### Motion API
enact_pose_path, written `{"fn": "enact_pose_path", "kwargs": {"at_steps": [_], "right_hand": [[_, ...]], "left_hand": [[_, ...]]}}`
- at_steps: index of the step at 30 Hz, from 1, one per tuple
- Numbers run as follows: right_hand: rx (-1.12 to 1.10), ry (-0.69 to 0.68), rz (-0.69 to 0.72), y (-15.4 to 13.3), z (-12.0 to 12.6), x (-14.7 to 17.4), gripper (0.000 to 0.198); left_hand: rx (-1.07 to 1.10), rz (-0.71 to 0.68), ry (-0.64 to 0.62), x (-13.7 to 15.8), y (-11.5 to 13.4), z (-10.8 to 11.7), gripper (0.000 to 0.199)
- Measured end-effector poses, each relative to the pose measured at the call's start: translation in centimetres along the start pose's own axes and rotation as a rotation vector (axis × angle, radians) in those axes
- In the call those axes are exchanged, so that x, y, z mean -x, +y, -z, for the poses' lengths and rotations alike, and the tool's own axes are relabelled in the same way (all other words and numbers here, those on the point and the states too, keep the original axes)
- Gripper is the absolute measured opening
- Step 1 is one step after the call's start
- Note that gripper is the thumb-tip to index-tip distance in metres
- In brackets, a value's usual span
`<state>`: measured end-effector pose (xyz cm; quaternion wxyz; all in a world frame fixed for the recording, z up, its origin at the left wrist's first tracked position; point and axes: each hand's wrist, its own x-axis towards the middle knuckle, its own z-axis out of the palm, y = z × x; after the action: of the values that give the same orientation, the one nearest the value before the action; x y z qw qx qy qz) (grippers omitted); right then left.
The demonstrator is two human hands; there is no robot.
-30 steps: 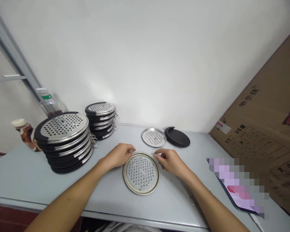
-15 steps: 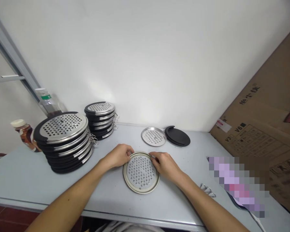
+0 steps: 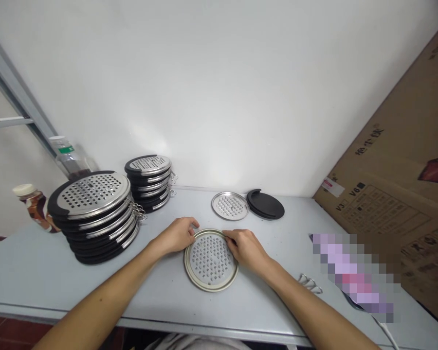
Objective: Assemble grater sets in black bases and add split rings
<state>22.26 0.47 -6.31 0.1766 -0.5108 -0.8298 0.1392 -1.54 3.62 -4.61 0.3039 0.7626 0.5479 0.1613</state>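
Observation:
A round metal grater plate [image 3: 210, 260] with rows of raised holes lies on the table in front of me. My left hand [image 3: 177, 234] is at its upper left rim, the thumb touching the edge and the index finger slightly raised from it. My right hand [image 3: 245, 245] pinches the upper right rim between thumb and fingers. Just beyond it, a second grater plate [image 3: 229, 206] rests on the table. Beside that plate is a round black holder [image 3: 265, 204] with a raised curved lip.
At left stand a large stack of graters in black holders [image 3: 95, 194] and a smaller stack [image 3: 149, 180]. Two jars, a brown-filled one [image 3: 36, 209] and a clear one [image 3: 71, 158], stand behind. Wire rings [image 3: 309, 283], a blurred-out object [image 3: 350, 272] and a cardboard box [image 3: 397, 194] are at right.
The view has shifted slightly. My left index finger stands a little farther from the rim, while the right hand keeps its hold and the grater plate stays in place.

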Motion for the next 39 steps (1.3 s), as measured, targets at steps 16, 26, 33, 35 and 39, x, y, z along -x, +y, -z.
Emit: {"fn": "enact_pose_path", "kwargs": {"at_steps": [16,26,33,35,39], "right_hand": [[0.137,0.241,-0.166,4.8,2.0,-1.7,0.029],[-0.132,0.362,-0.022,3.7,2.8,-2.6,0.022],[-0.915,0.513,-0.207,1.7,6.6,-0.7,0.031],[-1.125,0.395,-0.249,1.6,6.9,-0.3,0.031],[-1.279,0.065,-0.363,1.7,6.2,-0.2,0.032]], "left_hand": [[0.042,-0.075,0.106,-0.7,0.0,0.5,0.021],[0.149,-0.076,0.057,-0.4,0.4,-0.1,0.015],[0.327,-0.106,0.287,-0.5,1.5,1.3,0.062],[0.454,-0.127,0.226,-0.3,2.0,2.0,0.062],[0.576,-0.039,-0.005,0.5,2.3,3.5,0.044]]}}
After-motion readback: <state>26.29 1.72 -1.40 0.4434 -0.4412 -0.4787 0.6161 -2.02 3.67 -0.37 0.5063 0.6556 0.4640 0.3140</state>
